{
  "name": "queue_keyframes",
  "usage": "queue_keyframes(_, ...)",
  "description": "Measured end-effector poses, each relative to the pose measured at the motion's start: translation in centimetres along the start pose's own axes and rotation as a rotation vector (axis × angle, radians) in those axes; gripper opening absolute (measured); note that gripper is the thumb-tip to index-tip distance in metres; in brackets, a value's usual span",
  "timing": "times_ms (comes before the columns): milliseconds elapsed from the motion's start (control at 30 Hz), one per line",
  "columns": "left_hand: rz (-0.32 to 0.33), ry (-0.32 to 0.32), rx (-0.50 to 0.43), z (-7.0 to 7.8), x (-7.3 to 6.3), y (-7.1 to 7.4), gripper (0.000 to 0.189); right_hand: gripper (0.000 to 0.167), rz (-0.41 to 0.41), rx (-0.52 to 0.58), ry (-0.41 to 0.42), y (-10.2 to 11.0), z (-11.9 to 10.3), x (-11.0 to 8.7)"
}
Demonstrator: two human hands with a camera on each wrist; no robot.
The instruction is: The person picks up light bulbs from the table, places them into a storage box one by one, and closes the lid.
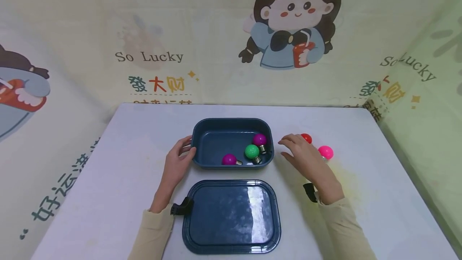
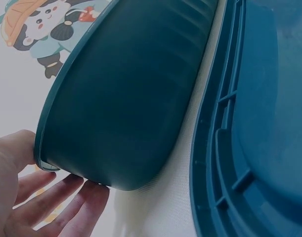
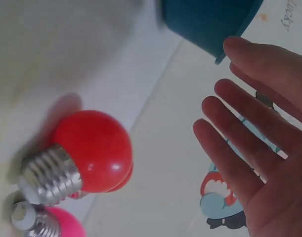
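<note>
A dark blue open box (image 1: 213,143) stands in mid-table with a green light bulb (image 1: 251,151) and two purple light bulbs, one at the right end (image 1: 259,139) and one by the near wall (image 1: 229,159). My left hand (image 1: 178,161) holds the box's left end, thumb at the rim and fingers against the outer wall (image 2: 91,190). Right of the box, my right hand (image 1: 306,159) hovers with spread fingers and nothing in them. Beside it lie a red light bulb (image 3: 94,150) and a pink light bulb (image 1: 326,152); another red edge shows behind the red one.
A matching dark blue lid (image 1: 223,216) lies flat on the white table (image 1: 108,196), in front of the box. Patterned cloth (image 1: 213,63) hangs behind the table and along both sides. Dark wrist-camera mounts (image 1: 182,206) sit at both sleeves.
</note>
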State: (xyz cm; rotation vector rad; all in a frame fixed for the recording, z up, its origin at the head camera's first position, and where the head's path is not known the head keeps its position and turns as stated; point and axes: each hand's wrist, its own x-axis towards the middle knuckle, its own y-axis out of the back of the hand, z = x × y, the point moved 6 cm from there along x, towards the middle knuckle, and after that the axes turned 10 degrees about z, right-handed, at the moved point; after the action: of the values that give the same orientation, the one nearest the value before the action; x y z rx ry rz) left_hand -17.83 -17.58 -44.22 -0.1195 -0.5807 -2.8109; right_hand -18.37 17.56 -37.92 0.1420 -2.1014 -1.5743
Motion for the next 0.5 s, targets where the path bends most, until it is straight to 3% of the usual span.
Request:
queue_keyframes(367,-0.001,0.009,0.005,0.2,0.0,0.0,0.045,0.036,0.053,-0.038,-0.047,0.8,2.7,-1.2)
queue_keyframes(500,-0.001,0.008,-0.002,0.2,-0.1,0.0,0.045,0.041,0.020,-0.051,-0.091,0.9,3.4,-1.5)
